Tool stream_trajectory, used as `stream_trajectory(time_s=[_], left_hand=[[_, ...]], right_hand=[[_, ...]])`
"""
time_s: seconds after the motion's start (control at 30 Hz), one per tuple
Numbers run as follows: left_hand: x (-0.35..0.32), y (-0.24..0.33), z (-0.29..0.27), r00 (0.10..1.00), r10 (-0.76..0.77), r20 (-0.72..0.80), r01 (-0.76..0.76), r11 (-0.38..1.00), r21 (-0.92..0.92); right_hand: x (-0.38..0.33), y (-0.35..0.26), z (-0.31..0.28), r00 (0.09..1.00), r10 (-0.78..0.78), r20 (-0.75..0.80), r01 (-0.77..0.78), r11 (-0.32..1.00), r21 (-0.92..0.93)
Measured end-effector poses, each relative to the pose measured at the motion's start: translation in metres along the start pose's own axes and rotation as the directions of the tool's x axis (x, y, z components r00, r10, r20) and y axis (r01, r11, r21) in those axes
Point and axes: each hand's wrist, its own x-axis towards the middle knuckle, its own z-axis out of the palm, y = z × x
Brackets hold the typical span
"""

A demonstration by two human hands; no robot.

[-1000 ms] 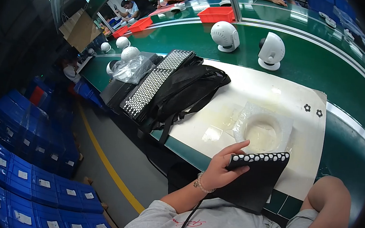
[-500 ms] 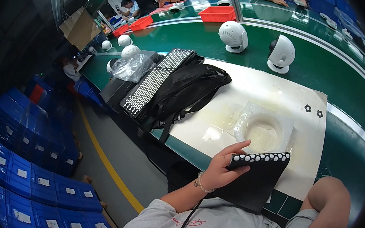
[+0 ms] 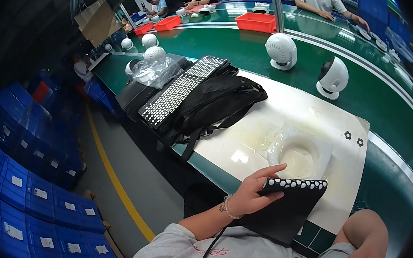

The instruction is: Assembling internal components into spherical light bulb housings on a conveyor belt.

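Black pouch (image 3: 288,209), left hand (image 3: 250,195) gripping, bags (image 3: 204,99) beyond

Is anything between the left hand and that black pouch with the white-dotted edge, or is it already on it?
Nothing visible stands between them: the left hand already grips the black pouch at its dotted edge, held just in front of the white mat. The right hand is out of view; only the right arm shows.

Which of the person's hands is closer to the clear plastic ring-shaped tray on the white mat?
Left. The left hand grips the black pouch with white dots just below the clear plastic ring-shaped tray. The right hand isn't visible; only its bent arm shows, lower right.
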Motion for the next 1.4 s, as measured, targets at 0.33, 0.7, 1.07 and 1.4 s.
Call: stream_trajectory(time_s=[0.33, 0.7, 1.07, 1.4], left_hand=[[0.001, 0.000, 0.000, 1.000, 0.014, -0.002, -0.014, 1.000, -0.015], [0.004, 0.001, 0.002, 0.999, 0.034, 0.013, -0.034, 0.999, -0.042], [0.000, 0.004, 0.000, 1.000, 0.001, -0.013, -0.001, 1.000, -0.017], [-0.002, -0.002, 0.003, 0.992, -0.126, -0.013, 0.124, 0.987, -0.101]], right_hand=[[-0.012, -0.014, 0.001, 0.832, -0.273, 0.483, 0.351, 0.933, -0.078], [-0.041, -0.051, 0.067, 0.940, 0.167, -0.298, -0.120, 0.978, 0.172], [-0.063, -0.037, 0.055, 0.984, 0.085, -0.155, 0.008, 0.853, 0.521], [-0.097, 0.046, 0.063, 0.347, 0.673, -0.654, 0.028, 0.689, 0.724]])
